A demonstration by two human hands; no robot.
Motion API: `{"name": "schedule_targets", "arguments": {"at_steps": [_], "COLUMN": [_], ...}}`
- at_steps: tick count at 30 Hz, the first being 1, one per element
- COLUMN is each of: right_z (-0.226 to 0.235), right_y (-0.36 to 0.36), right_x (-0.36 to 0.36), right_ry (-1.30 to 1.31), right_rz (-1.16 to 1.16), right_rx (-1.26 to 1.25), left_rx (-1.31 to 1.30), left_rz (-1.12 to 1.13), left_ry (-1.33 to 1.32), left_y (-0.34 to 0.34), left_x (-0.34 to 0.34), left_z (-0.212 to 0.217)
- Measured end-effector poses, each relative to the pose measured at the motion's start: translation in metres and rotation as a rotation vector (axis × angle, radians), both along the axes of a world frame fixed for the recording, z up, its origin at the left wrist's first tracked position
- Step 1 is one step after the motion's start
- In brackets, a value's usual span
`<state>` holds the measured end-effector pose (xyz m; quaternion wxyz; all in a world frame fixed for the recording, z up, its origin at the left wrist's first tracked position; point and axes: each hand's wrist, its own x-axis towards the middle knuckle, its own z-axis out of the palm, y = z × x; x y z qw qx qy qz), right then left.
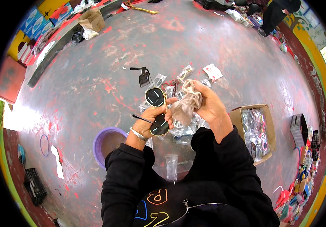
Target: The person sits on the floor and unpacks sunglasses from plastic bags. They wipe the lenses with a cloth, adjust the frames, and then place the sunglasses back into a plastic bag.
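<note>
The left hand (pixel 150 120) was closed around a pair of round dark-lensed sunglasses with a gold frame (pixel 157 111), gripping them at the bridge between the two lenses, one thin arm of the glasses sticking out to the left. The right hand (pixel 209 105) was clenched on a crumpled beige cloth (pixel 186 104), which hung down just beside the glasses, the left thumb touching its edge. Both wrists came out of black sleeves, and a silver bangle (pixel 138 134) sat on the left one.

Below the hands, on the floor, lay a loose heap of clear plastic sleeves (pixel 181 126), too jumbled to count. A single black clip-like piece (pixel 143 77) lay beyond the glasses. One purple bucket (pixel 108 143) stood near the left elbow, and one open cardboard box of bagged glasses (pixel 256 132) stood to the right. A second cardboard box (pixel 92 19) sat well apart at the far edge.

The floor (pixel 95 83) was grey concrete, scuffed and smeared with red paint. Two black crates (pixel 302 130) stood by the right wall, and another person (pixel 280 11) crouched in the far corner
</note>
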<state>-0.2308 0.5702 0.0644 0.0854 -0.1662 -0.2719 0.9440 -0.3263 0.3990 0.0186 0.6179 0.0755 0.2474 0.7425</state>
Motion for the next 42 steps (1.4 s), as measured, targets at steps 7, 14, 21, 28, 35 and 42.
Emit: {"name": "schedule_targets", "arguments": {"at_steps": [7, 14, 21, 28, 35, 42], "right_z": [0.015, 0.022, 0.003, -0.012, -0.006, 0.014], "right_y": [-0.011, -0.032, -0.056, -0.057, -0.045, -0.03], "right_x": [0.009, -0.001, -0.012, -0.022, -0.017, -0.005], "right_ry": [0.197, 0.035, -0.025, 0.081, 0.2, 0.005], "right_rz": [0.106, 0.274, 0.039, -0.241, 0.117, 0.1], "right_rx": [0.168, 0.541, 1.659, 2.054, 1.822, 1.746], "left_rx": [-0.022, -0.138, -0.164, -0.228, -0.232, -0.033], "left_rz": [0.054, -0.022, -0.157, -0.097, -0.081, -0.091], "left_ry": [-0.044, -0.016, 0.025, 0.032, 0.086, 0.142], "left_y": [-0.005, -0.004, -0.004, -0.004, -0.009, -0.011], "left_x": [0.001, 0.004, 0.011, 0.015, 0.01, 0.009], "left_z": [0.009, -0.002, 0.009, 0.005, 0.008, 0.014]}}
